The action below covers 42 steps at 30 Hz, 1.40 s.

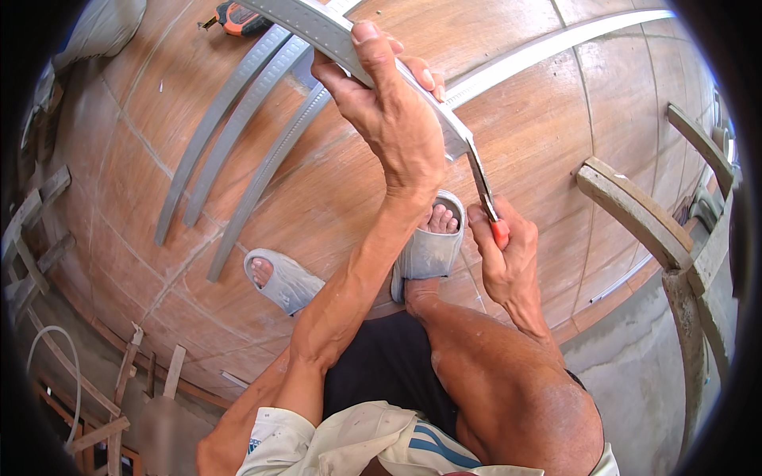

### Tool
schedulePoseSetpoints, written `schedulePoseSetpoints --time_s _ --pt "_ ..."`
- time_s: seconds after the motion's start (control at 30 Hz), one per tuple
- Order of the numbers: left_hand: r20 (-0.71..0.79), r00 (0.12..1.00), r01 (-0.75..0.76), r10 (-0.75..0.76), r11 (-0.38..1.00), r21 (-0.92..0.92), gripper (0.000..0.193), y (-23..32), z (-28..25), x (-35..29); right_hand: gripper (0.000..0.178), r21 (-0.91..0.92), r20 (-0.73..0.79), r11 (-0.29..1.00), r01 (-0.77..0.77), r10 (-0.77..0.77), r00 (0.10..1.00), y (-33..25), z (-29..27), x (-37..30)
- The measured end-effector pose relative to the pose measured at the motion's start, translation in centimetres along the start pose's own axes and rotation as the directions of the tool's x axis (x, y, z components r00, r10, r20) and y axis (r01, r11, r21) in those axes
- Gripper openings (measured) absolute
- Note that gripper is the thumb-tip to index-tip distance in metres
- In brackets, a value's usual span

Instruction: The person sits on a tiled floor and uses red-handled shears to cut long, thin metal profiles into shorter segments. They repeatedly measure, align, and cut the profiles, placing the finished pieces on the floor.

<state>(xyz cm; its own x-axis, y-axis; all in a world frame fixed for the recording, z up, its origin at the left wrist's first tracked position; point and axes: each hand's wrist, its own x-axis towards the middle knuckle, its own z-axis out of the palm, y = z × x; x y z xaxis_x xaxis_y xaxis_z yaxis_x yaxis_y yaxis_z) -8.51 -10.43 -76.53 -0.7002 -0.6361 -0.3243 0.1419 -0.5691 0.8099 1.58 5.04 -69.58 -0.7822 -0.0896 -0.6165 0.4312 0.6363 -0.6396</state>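
My left hand (405,131) grips a grey metal channel (313,30) with dimpled sides. The thumb lies along its edge and the fingers reach around the far side. From the upper left, the channel slants down to the right and ends over the floor. My right hand (508,258) is closed around the red handle of a pair of tin snips (482,182). The snips point upward, and their blades meet the channel's near end. How far the jaws are open is too small to tell.
Several similar metal channels (213,131) lie on the tiled floor to the left, near an orange and black tape measure (236,19). A long bright metal strip (556,49) crosses the far right. Wooden trestles (635,213) stand at right. My sandaled feet (435,247) are below my hands.
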Motion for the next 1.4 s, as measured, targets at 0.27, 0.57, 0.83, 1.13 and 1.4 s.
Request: schedulePoseSetpoints --time_s 0.27,0.57,0.83,1.13,1.4 --pt "0.154 0.957 0.260 -0.246 0.962 -0.079 0.039 2.6 -1.3 1.2 0.040 0.204 0.276 0.972 -0.117 0.057 0.960 0.3 -1.3 0.2" --pt "0.207 0.917 0.354 -0.340 0.934 -0.037 0.038 3.6 -3.1 1.7 0.033 0.065 0.444 0.992 -0.105 0.065 0.894 -2.8 -1.4 1.3" --pt "0.259 0.885 0.423 -0.387 0.900 -0.101 0.042 3.9 -3.0 2.1 0.030 0.077 0.442 0.989 -0.128 0.082 0.893 -3.2 -1.6 0.4" --pt "0.312 0.880 0.410 -0.358 0.905 -0.116 0.045 3.6 -3.4 2.6 0.031 0.071 0.416 0.980 -0.187 0.141 0.898 -3.3 -1.1 0.0" --pt "0.303 0.875 0.425 -0.378 0.899 -0.105 0.047 3.8 -3.4 2.5 0.031 0.164 0.424 0.953 -0.256 0.166 0.890 -3.0 -0.6 -0.2"
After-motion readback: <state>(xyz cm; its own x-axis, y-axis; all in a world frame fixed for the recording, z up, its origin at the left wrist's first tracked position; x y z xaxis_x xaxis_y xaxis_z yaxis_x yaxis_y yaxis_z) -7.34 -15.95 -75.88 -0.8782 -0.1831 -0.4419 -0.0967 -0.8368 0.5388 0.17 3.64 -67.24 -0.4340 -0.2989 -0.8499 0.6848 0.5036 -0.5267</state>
